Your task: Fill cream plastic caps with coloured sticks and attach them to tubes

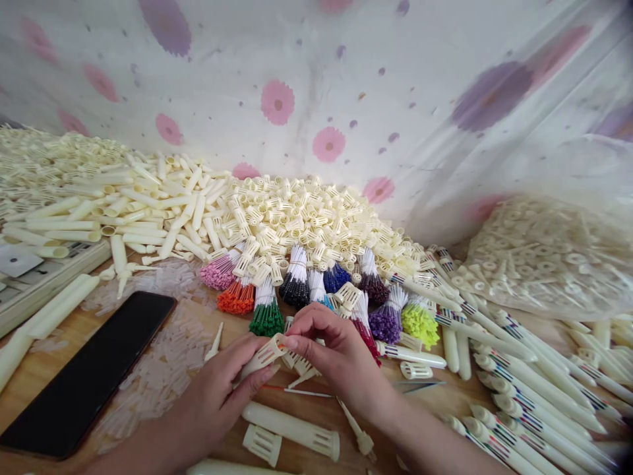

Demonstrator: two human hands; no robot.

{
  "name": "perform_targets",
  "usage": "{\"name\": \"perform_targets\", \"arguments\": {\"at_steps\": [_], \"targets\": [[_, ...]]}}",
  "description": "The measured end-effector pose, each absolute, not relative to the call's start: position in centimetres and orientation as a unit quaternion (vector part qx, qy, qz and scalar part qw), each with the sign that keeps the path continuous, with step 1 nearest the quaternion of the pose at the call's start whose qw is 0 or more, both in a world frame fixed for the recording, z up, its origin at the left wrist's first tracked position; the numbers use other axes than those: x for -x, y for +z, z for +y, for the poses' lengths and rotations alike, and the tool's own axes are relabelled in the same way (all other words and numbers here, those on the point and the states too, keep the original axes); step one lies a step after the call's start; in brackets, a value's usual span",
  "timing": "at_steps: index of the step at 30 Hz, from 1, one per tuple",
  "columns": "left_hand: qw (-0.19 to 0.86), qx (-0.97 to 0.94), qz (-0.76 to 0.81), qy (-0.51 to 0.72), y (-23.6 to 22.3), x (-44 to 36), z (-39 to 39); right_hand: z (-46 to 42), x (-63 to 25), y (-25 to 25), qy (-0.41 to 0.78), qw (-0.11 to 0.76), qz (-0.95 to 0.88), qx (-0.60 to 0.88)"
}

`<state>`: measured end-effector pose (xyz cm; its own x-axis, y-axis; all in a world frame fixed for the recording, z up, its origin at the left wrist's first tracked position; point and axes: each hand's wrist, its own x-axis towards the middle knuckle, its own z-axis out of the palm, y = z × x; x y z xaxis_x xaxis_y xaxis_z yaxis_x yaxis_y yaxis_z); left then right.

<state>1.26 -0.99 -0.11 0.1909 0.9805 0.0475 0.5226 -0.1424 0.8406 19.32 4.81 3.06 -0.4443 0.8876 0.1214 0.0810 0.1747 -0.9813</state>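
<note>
My left hand (220,392) is closed around a cream slotted pen sleeve (266,354), tilted with its open end to the upper right. At that open end, the thumb and fingertips of my right hand (341,359) are pinched together. A speck of orange shows there, but what the right fingertips hold is too small to make out. Below the hands lie a cream pen barrel (291,429) with slots at one end and a loose slotted sleeve (262,444). A thin white refill (307,393) with a red end lies just beneath the left fingers.
Bundled coloured refills (267,310) stand before a heap of slotted sleeves (306,211). Barrels (143,198) are piled at the back left. A black phone (89,376) lies left; assembled multicolour pens (539,415) and a plastic bag of small parts (548,257) occupy the right.
</note>
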Motion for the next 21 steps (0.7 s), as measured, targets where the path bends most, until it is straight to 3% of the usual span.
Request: {"name": "perform_targets", "arguments": {"at_steps": [10,21], "targets": [[0.368,-0.698,0.525,0.319,0.1,-1.1,-0.7,4.0,-19.4,3.2,0.501,0.35,-0.701,0.367],[0.316,-0.676,0.517,0.419,-0.6,-0.7,-1.4,4.0,-21.1,6.1,0.429,0.333,-0.791,0.281]]}}
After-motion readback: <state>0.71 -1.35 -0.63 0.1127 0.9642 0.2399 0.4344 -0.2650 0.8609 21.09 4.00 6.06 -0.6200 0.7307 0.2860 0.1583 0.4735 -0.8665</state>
